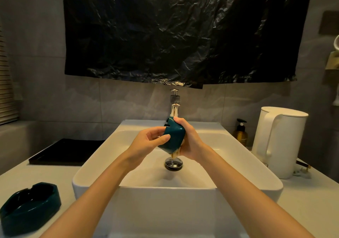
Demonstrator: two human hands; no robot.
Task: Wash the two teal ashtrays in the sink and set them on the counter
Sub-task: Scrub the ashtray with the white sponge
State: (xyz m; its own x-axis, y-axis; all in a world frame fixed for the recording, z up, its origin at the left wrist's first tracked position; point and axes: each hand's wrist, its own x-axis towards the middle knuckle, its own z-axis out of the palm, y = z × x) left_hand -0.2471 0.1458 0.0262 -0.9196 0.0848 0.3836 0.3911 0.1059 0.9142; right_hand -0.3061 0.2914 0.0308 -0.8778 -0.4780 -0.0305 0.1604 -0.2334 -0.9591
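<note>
While one teal ashtray (pixel 30 206) sits near the counter's (pixel 55 175) front left edge (washed or still waiting, I can't tell), I judge I'm mid-wash on the second ashtray (pixel 174 136). It is tipped on edge over the middle of the sink (pixel 165 189), below the faucet (pixel 175 105), with water running off its lower edge. My right hand (pixel 189 142) is curled round its far side; my left hand (pixel 148 140) pinches it, thumb on the underside, fingers bent at the rim. Setting it on the counter is left.
</note>
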